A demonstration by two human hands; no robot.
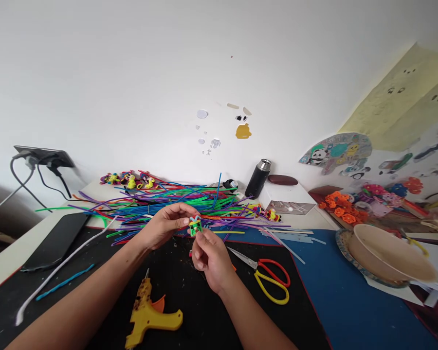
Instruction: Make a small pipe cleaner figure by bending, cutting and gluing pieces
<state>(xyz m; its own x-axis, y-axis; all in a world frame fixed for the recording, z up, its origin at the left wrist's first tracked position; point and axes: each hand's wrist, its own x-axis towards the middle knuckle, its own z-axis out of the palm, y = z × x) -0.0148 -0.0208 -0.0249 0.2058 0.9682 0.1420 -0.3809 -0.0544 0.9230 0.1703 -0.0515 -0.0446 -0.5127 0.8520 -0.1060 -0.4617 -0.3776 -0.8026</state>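
Observation:
A small green pipe-cleaner figure [194, 227] with a yellow band and red and blue bits on top is held up over the black mat. My left hand [168, 224] pinches its upper left side between thumb and fingers. From below, my right hand [211, 257] grips its lower part, with the fingers curled in. A small pinkish-red bit shows beside the right fingers; I cannot make out what it is. Scissors [264, 274] with red and yellow handles lie right of my right hand. Below my hands a yellow hot glue gun [149, 311] rests on the mat.
Behind my hands spreads a pile of coloured pipe cleaners [182, 200]. A black thermos [258, 179] leans near a white box [290, 197]. On the left lie a dark phone [56, 242], a white cord [69, 265] and a blue twisted strip [65, 282]. A bowl [390, 253] stands right.

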